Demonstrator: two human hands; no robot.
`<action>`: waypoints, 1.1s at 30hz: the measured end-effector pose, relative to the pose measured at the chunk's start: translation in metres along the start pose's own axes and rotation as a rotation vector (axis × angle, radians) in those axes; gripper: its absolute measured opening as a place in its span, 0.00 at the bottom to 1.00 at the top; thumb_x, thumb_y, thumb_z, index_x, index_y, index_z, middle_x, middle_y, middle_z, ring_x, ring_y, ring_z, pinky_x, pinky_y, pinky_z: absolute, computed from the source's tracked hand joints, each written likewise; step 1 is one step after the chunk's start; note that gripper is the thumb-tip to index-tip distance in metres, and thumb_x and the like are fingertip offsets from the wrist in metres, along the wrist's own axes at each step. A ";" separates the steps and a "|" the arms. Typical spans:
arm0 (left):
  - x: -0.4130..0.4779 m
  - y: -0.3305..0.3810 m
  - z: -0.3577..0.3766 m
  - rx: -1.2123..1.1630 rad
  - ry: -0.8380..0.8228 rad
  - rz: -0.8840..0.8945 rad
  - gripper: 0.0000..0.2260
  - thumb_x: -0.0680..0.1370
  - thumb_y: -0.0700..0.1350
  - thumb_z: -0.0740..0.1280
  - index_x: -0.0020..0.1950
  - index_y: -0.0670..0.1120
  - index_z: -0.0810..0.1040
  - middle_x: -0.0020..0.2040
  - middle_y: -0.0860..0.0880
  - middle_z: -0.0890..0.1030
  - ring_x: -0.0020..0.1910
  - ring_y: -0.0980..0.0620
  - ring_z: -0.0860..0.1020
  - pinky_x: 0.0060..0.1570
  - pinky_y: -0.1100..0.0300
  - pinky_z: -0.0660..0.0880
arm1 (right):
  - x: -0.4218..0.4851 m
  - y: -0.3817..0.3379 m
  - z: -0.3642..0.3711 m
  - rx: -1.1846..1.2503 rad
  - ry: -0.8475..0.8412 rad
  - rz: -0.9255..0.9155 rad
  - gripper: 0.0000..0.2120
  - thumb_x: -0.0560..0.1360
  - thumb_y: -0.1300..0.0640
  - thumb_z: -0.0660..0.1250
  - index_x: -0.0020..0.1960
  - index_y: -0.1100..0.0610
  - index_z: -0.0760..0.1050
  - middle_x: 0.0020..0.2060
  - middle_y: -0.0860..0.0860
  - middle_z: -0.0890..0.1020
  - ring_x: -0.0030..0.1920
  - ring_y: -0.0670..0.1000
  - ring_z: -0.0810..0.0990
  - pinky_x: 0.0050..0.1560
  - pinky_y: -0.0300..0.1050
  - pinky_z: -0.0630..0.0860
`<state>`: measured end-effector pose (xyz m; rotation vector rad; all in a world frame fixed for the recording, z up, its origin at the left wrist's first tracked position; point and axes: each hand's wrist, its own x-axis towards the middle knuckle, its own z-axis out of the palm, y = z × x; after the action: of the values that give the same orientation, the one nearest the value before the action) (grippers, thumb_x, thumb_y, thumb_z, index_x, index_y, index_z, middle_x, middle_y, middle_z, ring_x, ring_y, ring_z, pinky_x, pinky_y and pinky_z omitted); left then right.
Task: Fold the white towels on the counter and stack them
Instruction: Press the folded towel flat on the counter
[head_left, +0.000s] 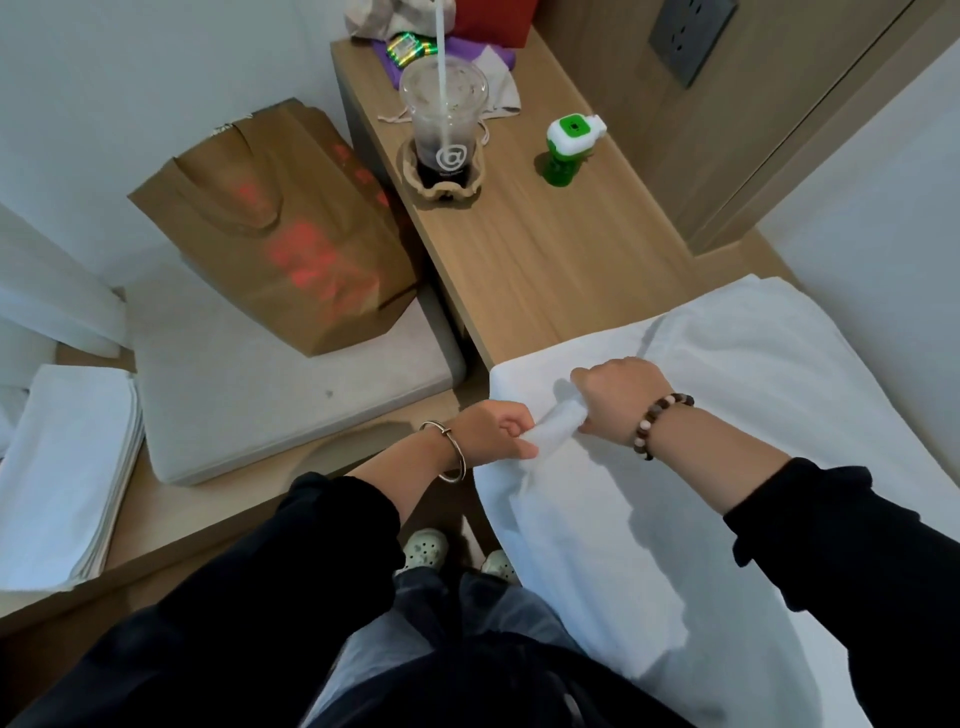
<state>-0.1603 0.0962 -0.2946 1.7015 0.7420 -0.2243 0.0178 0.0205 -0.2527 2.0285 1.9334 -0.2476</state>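
While the white towel (727, 415) is lying spread over the near end of the wooden counter (545, 249), folding seems to be only beginning. A stack of folded towels (67, 467) is sitting on the bench at left. The right hand (618, 395) is fisting a bunched edge and the left hand (493, 434) is pinching it alongside. Next they likely need to part and draw it taut.

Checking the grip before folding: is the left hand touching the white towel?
Touching. The head view shows the left hand with fingers curled round a bunched edge of the white towel, no gap between them.
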 end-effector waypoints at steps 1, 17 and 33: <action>0.001 0.002 0.000 -0.043 0.073 0.017 0.09 0.72 0.38 0.70 0.37 0.49 0.73 0.33 0.53 0.70 0.32 0.58 0.67 0.36 0.68 0.66 | 0.001 0.002 0.000 0.003 0.008 0.012 0.13 0.74 0.46 0.62 0.42 0.54 0.62 0.41 0.52 0.80 0.40 0.55 0.75 0.34 0.42 0.60; -0.002 -0.016 -0.038 -0.074 0.021 -0.176 0.04 0.75 0.39 0.70 0.44 0.41 0.75 0.41 0.45 0.74 0.43 0.50 0.73 0.45 0.61 0.69 | -0.004 0.072 -0.003 -0.223 -0.333 0.162 0.11 0.76 0.62 0.55 0.51 0.54 0.75 0.46 0.51 0.80 0.50 0.52 0.76 0.49 0.43 0.67; 0.029 -0.028 -0.020 -0.104 0.592 -0.250 0.10 0.77 0.42 0.64 0.40 0.37 0.77 0.34 0.45 0.73 0.35 0.49 0.69 0.34 0.58 0.64 | 0.043 0.114 -0.013 0.139 -0.220 0.276 0.09 0.75 0.55 0.61 0.37 0.52 0.68 0.32 0.49 0.74 0.31 0.51 0.73 0.29 0.39 0.66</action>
<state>-0.1592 0.1272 -0.3267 1.5800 1.3815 0.1566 0.1331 0.0622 -0.2428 2.2211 1.5238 -0.5240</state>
